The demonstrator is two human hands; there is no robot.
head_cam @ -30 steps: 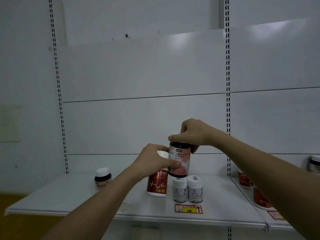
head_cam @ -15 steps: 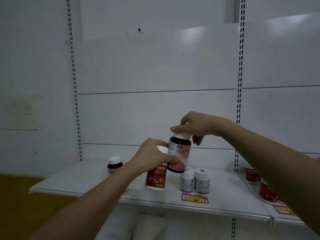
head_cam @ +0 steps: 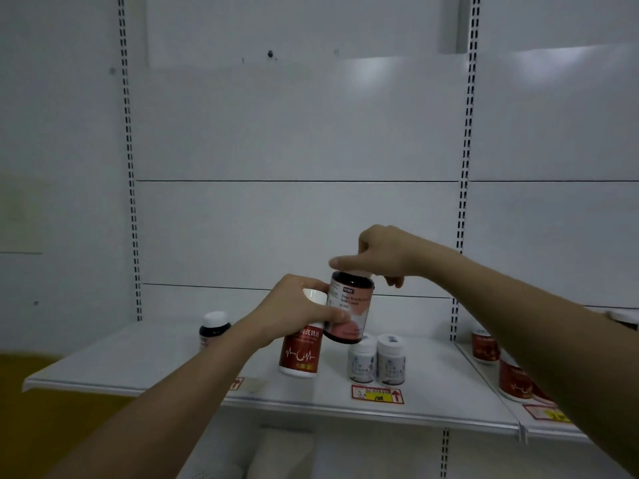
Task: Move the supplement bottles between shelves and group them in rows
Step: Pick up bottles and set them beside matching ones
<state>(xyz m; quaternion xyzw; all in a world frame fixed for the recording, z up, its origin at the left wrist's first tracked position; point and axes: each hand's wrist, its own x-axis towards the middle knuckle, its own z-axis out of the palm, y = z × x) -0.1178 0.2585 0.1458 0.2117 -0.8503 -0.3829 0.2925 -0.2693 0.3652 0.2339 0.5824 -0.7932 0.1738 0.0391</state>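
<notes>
Here my left hand (head_cam: 297,311) and right hand (head_cam: 382,255) grip a dark bottle (head_cam: 349,307), pink-labelled, white cap uppermost, slightly tilted.

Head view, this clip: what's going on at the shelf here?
A person is holding a dark bottle with a pink label in the air above a white shelf. The left hand grips its body and the right hand grips the cap from above. Directly behind it a red bottle stands on the shelf, with two small white bottles side by side to its right and a dark white-capped bottle alone further left. More red bottles sit on the adjoining shelf.
</notes>
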